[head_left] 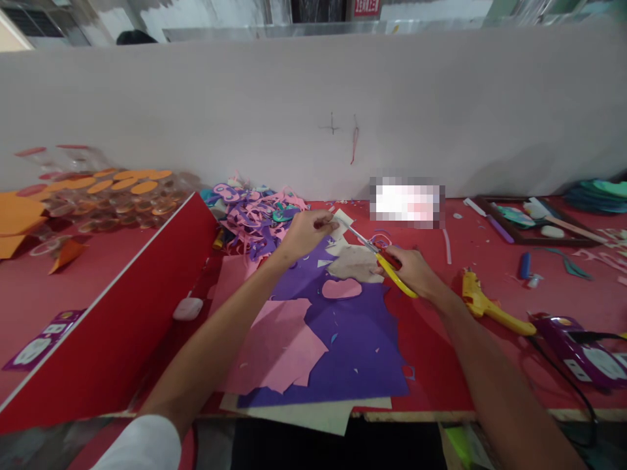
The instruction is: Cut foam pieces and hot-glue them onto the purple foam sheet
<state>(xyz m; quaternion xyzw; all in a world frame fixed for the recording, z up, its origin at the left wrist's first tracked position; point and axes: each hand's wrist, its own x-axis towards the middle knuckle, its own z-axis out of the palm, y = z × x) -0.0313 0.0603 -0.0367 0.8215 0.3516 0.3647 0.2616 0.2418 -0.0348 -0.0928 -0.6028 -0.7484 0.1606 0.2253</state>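
Cream piece [343, 220], pinched in closed left grip [312, 232]. Yellow-handled scissors [386, 264], at its four o'clock, right grip [414, 269] curled around them. Pink cutout [341, 288], six o'clock, on purple sheet [365, 359].

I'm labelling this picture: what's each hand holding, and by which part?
The right hand holds scissors by their yellow handles; the left hand, a cream piece by its left edge.

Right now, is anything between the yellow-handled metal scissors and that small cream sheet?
No, nothing visible. The scissors in the right hand reach up to the small cream sheet, held by the left hand.
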